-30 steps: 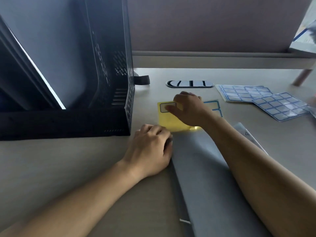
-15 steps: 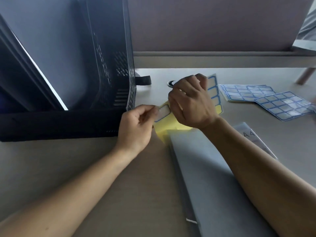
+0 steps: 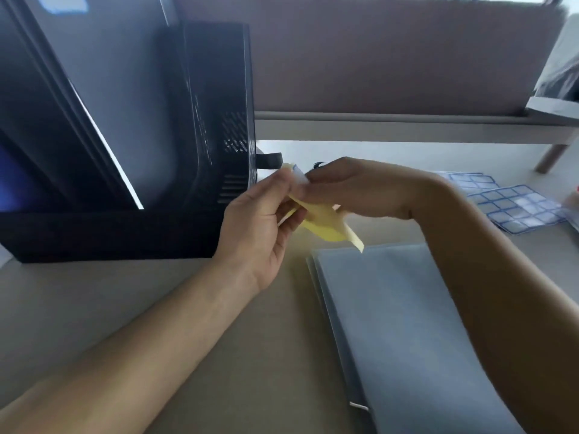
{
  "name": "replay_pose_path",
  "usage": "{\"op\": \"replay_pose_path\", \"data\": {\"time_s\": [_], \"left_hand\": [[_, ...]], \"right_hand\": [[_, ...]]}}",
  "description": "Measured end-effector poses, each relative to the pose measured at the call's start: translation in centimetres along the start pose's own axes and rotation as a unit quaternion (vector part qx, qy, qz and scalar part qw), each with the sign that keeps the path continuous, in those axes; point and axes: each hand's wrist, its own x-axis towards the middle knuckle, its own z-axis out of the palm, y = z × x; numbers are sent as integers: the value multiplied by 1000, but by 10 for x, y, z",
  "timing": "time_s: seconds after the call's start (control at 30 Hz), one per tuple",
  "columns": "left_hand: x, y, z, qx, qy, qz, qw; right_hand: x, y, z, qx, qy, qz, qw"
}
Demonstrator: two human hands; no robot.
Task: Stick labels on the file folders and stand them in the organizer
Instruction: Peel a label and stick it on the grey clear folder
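Perforated black plastic organizer (image 3: 219, 158) — matt grey folder (image 3: 391, 324), glossy label sheets (image 3: 517, 211).

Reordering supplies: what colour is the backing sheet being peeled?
Pale yellow backing sheet, seen from the head camera.

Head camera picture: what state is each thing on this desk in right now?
Left hand: raised off the desk, pinching the yellow backing sheet.
Right hand: raised, fingers closed on the label.
Yellow backing sheet: lifted, bent.
Label: partly peeled, not yet stuck on a folder.
Grey folder: lying flat, closed.
Black organizer: upright, folders standing in it.
Label sheets: flat on the desk.
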Motion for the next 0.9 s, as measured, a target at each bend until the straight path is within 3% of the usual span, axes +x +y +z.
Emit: {"op": "replay_pose_path", "data": {"time_s": [0.07, 0.13, 0.2, 0.27, 0.3, 0.33, 0.4, 0.47, 0.63, 0.8, 0.9], "left_hand": [[-3, 0, 3, 4, 6, 0, 1000], [-4, -1, 4, -3, 21, -7, 1000], [-5, -2, 4, 5, 23, -7, 1000], [-8, -3, 4, 21, 11, -3, 1000], [-9, -3, 4, 28, 3, -2, 1000], [-10, -5, 4, 31, -4, -1, 1000], [-13, -7, 4, 24, -8, -3, 1000], [-14, -9, 3, 6, -9, -6, 1000], [-14, -13, 1, -14, -47, -8, 999], [-13, -20, -2, 124, -46, 98, 986], [-13, -23, -7, 256, -64, 206, 942]], "right_hand": [[-4, 2, -9, -30, 19, 14, 999], [-7, 10, -4, -74, 135, -10, 988], [-16, 12, 7, -107, 274, -69, 953], [-31, 13, 19, -204, 336, -170, 904], [-36, 15, 25, -223, 338, -208, 890], [-40, 14, 30, -184, 325, -223, 901], [-44, 4, 36, 46, 266, -165, 949], [-43, -1, 39, 213, 243, -110, 940], [-44, 4, 38, 32, 287, -82, 954], [-43, 4, 30, 199, 262, -55, 943], [-45, 6, 30, 70, 273, -42, 958]]}}
